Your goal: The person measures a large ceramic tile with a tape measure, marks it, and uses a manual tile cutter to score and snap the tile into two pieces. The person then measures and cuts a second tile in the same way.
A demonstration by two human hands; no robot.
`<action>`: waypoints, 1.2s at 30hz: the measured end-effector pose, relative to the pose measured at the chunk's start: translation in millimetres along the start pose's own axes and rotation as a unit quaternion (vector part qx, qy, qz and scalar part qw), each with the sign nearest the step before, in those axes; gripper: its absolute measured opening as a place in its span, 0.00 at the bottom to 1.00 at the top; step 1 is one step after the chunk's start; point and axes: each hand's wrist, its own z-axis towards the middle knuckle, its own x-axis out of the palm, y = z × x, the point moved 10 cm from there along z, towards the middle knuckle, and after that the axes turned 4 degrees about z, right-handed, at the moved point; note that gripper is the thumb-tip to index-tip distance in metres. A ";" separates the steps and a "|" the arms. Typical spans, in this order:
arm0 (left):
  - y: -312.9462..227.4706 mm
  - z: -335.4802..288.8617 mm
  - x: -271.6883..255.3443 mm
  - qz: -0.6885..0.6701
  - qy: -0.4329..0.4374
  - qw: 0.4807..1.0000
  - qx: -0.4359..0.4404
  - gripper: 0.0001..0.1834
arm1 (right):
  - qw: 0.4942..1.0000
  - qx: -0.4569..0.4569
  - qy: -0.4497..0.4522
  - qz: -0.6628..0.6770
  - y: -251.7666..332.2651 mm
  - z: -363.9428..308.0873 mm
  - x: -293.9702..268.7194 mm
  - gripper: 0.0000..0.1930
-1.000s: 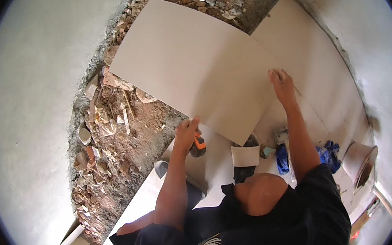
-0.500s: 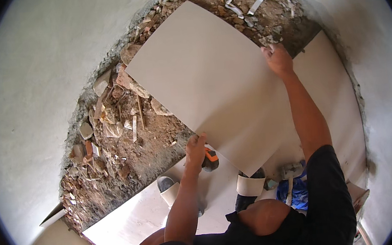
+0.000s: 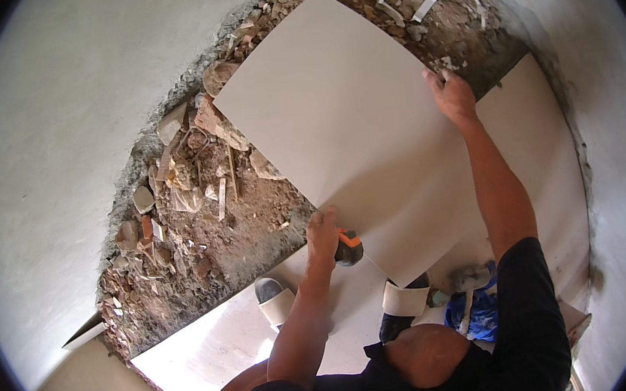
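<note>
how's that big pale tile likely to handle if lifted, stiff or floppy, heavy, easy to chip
The large tile is likely stiff: no obvious sag shows, with the left hand and right hand at its edges. It may be heavy, being far broader than either hand. Its exposed corners might chip against the rubble.

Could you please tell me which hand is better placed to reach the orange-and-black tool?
Probably the left hand: it appears just beside the orange-and-black tool. The right hand is farther off, at the pale tile's upper-right edge.
</note>
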 end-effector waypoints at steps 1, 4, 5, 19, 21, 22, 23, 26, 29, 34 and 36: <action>-1.1 -2.8 -0.3 0.005 0.005 1.000 0.002 0.15 | 1.000 -0.017 -0.019 0.008 4.0 -1.9 -7.8 0.38; -0.7 -7.2 -4.2 -0.027 0.026 0.999 -0.005 0.15 | 0.999 -0.029 -0.036 0.013 9.3 -9.9 -27.5 0.40; -0.2 -7.2 -7.1 -0.046 0.033 0.998 -0.010 0.15 | 0.999 -0.029 -0.031 0.018 11.7 -12.3 -31.8 0.41; -61.4 42.5 -148.1 0.241 0.010 0.968 0.076 0.32 | 0.958 0.094 -0.107 0.250 -17.8 -151.7 33.9 0.31; -82.7 58.0 -152.5 0.309 -0.001 0.945 0.105 0.34 | 0.949 0.100 -0.117 0.276 -18.5 -167.5 39.9 0.31; -88.7 64.3 -156.7 0.336 -0.014 0.937 0.097 0.35 | 0.942 0.103 -0.114 0.300 -18.0 -174.3 43.1 0.31; -100.5 68.9 -156.1 0.362 -0.014 0.924 0.121 0.36 | 0.934 0.106 -0.112 0.323 -17.1 -180.1 45.5 0.31; -129.3 80.9 -160.1 0.406 -0.019 0.902 0.148 0.37 | 0.918 0.129 -0.083 0.366 -10.5 -190.2 59.3 0.31; -150.2 94.8 -160.6 0.438 -0.015 0.886 0.152 0.38 | 0.895 0.184 -0.095 0.394 -10.0 -204.9 75.8 0.31; -159.0 113.6 -156.8 0.451 -0.009 0.873 0.186 0.39 | 0.870 0.218 -0.112 0.427 -4.4 -220.6 92.9 0.30; -154.7 121.1 -159.1 0.466 -0.021 0.866 0.180 0.40 | 0.858 0.216 -0.132 0.448 -3.1 -225.2 93.4 0.29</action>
